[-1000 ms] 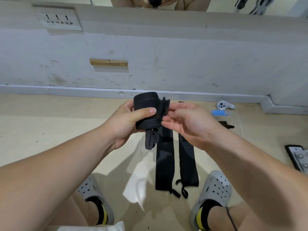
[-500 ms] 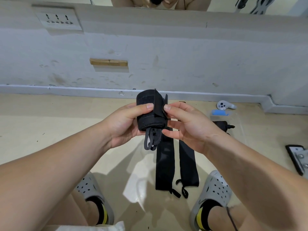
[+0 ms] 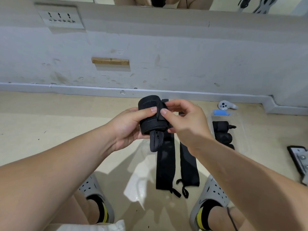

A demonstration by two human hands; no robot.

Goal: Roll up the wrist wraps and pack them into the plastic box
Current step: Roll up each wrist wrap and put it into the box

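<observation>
A rolled black wrist wrap point(image 3: 150, 120) is held upright above the floor, its thumb loop hanging out of the bottom. My left hand point(image 3: 128, 127) grips the roll from the left, thumb across its front. My right hand point(image 3: 185, 124) pinches the wrap's loose end flap against the roll's right side. Two flat black wrist wraps point(image 3: 166, 165) lie side by side on the floor below, loops toward me. To the right a clear plastic box point(image 3: 241, 130) on the floor holds rolled black wraps point(image 3: 222, 132).
A white handheld controller point(image 3: 225, 105) lies by the skirting board behind the box. A black-edged metal plate point(image 3: 300, 159) sits at the far right. My two feet in grey clogs flank the flat wraps. A grey wall runs across the back.
My right hand has closed the end flap over onto the roll, its thumb now beside my left thumb. The roll has turned a little and dropped slightly. The box has come into view at right.
</observation>
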